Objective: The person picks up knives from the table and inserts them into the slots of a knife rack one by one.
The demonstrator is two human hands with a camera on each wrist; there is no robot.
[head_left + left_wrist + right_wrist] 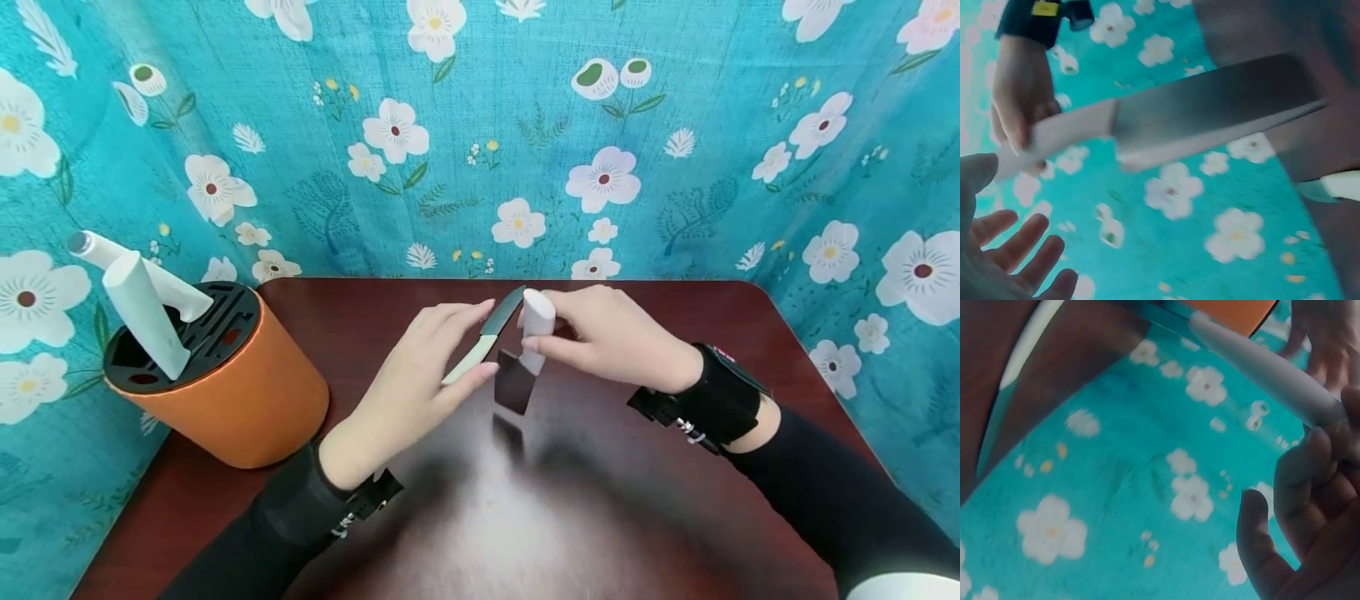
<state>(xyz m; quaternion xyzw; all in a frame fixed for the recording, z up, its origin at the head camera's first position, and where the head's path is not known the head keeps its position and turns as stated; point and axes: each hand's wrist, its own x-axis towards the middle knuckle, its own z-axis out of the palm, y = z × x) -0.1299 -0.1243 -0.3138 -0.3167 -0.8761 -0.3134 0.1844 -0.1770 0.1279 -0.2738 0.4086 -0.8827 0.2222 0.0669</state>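
Observation:
My right hand [615, 337] grips the white handle of a cleaver [516, 383] near its butt, above the table. Its broad grey blade [1210, 103] points downward in the head view and spans the left wrist view. Close by on the left, my left hand [416, 375] has its fingers extended and spread; in the left wrist view its thumb is near the handle's end, though contact is unclear. A small knife [471, 358] with a pale green handle and dark green blade lies on the table beyond the left hand, partly covered by it.
An orange knife block [288, 400] with a black slotted top [225, 317] stands at the left of the dark red-brown table [675, 533]. Two white-handled tools [146, 317] stick out of it. Behind hangs a turquoise floral cloth [465, 125].

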